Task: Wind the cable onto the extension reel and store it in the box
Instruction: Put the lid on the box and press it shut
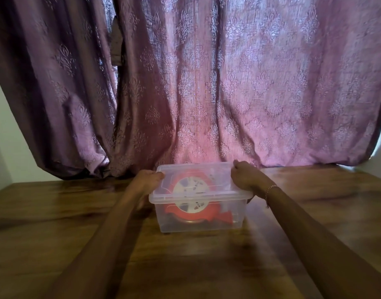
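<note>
A clear plastic box (198,221) stands on the wooden table, near its far edge. Its clear lid (219,180) lies on top. Inside, seen through the plastic, is the red extension reel (206,215) with a white round face. The cable itself cannot be made out. My left hand (147,180) grips the lid's left edge, fingers curled over the far left corner. My right hand (244,175) grips the lid's right edge, thumb at the far right corner. A thin bracelet sits on the right wrist.
The dark wooden table (77,223) stretches to both sides and toward me. A purple patterned curtain (206,83) hangs right behind the box and touches the table's far edge. Pale wall shows at the far left.
</note>
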A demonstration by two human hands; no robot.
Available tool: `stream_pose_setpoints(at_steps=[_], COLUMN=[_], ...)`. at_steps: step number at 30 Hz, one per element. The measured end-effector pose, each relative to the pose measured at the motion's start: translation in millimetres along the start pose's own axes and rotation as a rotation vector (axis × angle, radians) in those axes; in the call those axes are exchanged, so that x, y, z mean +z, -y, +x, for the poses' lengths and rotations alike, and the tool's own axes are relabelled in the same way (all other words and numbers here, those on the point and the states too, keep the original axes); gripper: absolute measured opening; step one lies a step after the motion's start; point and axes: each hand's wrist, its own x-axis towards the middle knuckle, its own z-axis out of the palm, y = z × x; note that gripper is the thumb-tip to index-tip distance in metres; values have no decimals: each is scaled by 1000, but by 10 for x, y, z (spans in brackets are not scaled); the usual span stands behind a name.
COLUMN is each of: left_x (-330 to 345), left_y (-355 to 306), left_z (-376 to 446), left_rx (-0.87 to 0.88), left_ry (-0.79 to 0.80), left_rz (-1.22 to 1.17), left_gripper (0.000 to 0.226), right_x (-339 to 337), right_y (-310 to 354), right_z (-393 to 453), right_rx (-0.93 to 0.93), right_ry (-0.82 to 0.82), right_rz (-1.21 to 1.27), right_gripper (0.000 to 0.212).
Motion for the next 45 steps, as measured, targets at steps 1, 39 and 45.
stream_pose_setpoints(at_steps=[1,39,45], left_x=[4,50,48], left_y=[-9,11,11], left_z=[-17,-321,-332], left_rx=[-10,-104,-104], left_ry=[-12,-83,-83], left_rz=[17,-439,-407], left_gripper=[39,32,33], right_x=[-20,146,165], right_y=[3,-193,-149], right_z=[-11,-148,-139], right_rx=[11,243,120], right_ry=[12,30,-103], right_rz=[29,1134,881], right_gripper=[42,11,21])
